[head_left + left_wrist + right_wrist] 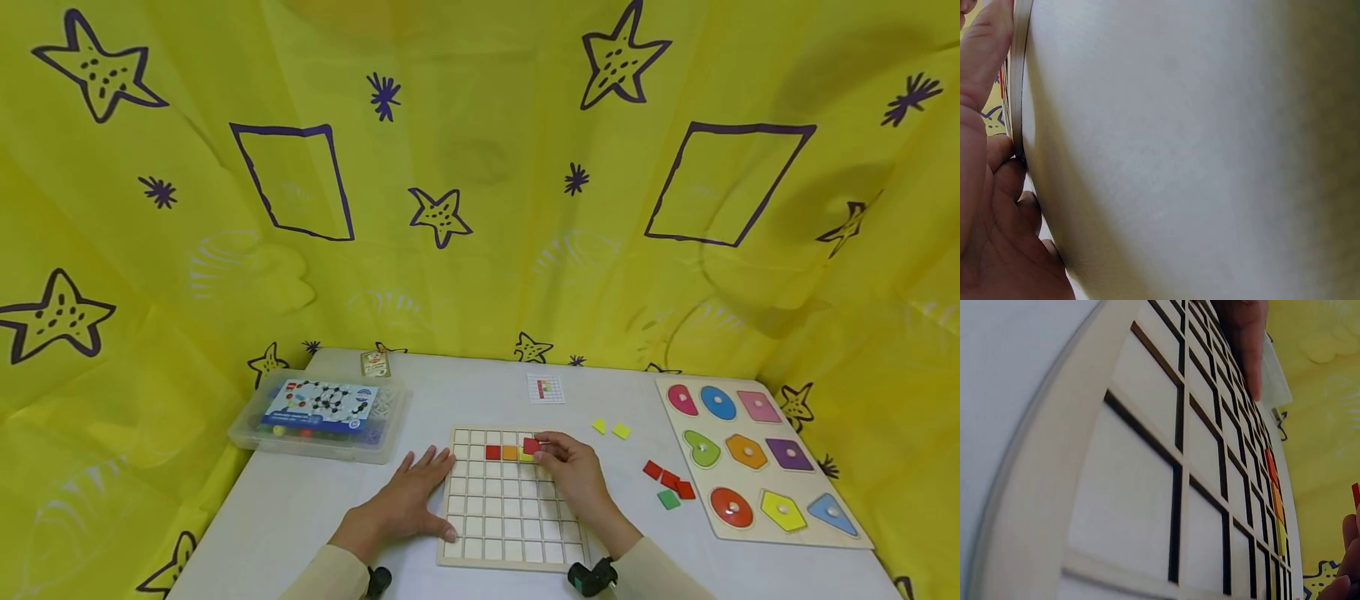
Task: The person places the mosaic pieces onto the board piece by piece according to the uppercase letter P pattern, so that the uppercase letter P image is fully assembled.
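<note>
Left hand [408,502] spread against the board [495,509], our right hand [579,481] pinches a red tile [531,446], 3 placed tiles [510,452], 6 loose tiles [670,480] left.

yellow cloth [480,83] with shallow folds hangs behind and on both sides, printed with dark starfish [440,218], small bursts [385,96] and four-sided outlines [281,131]. a white counter [465,396] stands before it.

Red [1272,467], orange [1278,500] and yellow tiles [1282,537] sit in line in a wooden grid board [1050,462]. The right hand [1350,557] holds a red piece [1356,495]; the left hand [1249,344] lies by the board's far side.
</note>
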